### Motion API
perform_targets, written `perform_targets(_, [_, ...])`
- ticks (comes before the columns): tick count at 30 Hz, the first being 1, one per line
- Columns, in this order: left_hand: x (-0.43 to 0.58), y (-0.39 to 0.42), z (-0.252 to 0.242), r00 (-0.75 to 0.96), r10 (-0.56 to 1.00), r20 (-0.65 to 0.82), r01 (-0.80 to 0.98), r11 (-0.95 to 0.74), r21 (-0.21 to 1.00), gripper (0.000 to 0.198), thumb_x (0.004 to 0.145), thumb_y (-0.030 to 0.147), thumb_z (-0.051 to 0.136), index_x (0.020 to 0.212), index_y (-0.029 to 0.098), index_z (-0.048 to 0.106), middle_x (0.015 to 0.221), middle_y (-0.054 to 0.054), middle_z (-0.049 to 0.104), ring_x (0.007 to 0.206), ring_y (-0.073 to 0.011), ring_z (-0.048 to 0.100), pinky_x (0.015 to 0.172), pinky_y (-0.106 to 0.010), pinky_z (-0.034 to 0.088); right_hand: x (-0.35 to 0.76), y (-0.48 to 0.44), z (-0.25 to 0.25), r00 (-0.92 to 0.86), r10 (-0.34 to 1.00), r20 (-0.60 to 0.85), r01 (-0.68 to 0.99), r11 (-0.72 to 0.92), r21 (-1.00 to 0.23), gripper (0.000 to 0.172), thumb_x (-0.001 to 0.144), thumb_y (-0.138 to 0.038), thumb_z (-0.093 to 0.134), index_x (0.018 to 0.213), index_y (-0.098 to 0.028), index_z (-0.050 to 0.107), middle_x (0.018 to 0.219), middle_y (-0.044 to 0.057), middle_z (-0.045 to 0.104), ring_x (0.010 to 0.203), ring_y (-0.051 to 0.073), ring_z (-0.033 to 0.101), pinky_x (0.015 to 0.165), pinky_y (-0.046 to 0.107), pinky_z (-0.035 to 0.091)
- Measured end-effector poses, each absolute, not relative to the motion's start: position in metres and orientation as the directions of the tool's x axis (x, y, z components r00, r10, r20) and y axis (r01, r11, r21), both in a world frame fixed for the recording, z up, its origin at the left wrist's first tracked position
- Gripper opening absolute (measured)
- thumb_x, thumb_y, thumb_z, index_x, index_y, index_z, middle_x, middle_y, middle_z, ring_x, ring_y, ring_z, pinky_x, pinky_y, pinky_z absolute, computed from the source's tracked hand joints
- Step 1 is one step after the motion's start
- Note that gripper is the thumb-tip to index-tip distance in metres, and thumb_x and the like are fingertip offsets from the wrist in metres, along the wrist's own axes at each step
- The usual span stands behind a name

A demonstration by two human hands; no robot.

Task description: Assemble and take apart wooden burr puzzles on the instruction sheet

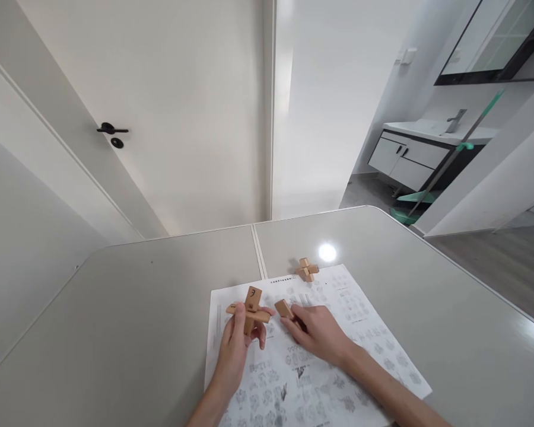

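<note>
Several crossed wooden pieces [251, 299], one marked with a dark character, are held by my left hand [234, 350], its thumb pressed on their front. To the right, my right hand [323, 333] pinches a single wooden block [283, 309] between thumb and fingers. A small gap separates the block from the crossed pieces. Both hands are over a printed paper sheet [311, 385] with rows of small diagrams. A small assembled wooden cross puzzle [307, 270] rests at the sheet's top edge, beyond my right hand.
The grey table [137, 332] has a seam running to its far edge. Behind it stands a white door with a black handle [112, 128]. At the back right are a sink cabinet [409, 157] and a green-handled broom and dustpan [404, 216].
</note>
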State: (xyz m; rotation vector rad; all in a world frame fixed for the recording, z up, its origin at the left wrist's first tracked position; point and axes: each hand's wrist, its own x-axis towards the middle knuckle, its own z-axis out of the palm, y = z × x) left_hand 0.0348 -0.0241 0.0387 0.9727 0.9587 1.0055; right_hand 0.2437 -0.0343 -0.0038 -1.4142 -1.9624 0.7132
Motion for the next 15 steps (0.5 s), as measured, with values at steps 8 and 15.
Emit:
perform_targets(8, [0.039, -0.028, 0.039, 0.301, 0.933, -0.197, -0.091, 0.234, 0.968, 0.063, 0.097, 0.07, 0.043, 0.084, 0.015, 0.071, 0.066, -0.005, 0.066, 0.049, -0.0124, 0.045, 0.053, -0.029, 0.041, 0.245, -0.03, -0.014, -0.197, 0.951, 0.239, 0.735, 0.305, -0.605, 0.042, 0.104, -0.045, 0.048, 0.07, -0.021, 0.051, 0.062, 0.001, 0.056, 0.052, 0.014, 0.044, 0.054, 0.027, 0.025])
perform_targets(15, [0.044, -0.033, 0.035, 0.376, 0.894, -0.242, -0.073, 0.289, 0.954, 0.048, 0.097, 0.069, 0.046, 0.097, 0.02, 0.051, 0.067, -0.004, 0.072, 0.047, -0.0112, 0.049, 0.05, -0.024, 0.041, 0.249, -0.032, 0.009, -0.077, 0.979, 0.187, 0.524, 0.2, -0.828, 0.034, 0.103, -0.052, 0.05, 0.089, -0.021, 0.059, 0.066, 0.0, 0.057, 0.056, 0.015, 0.047, 0.056, 0.027, 0.033])
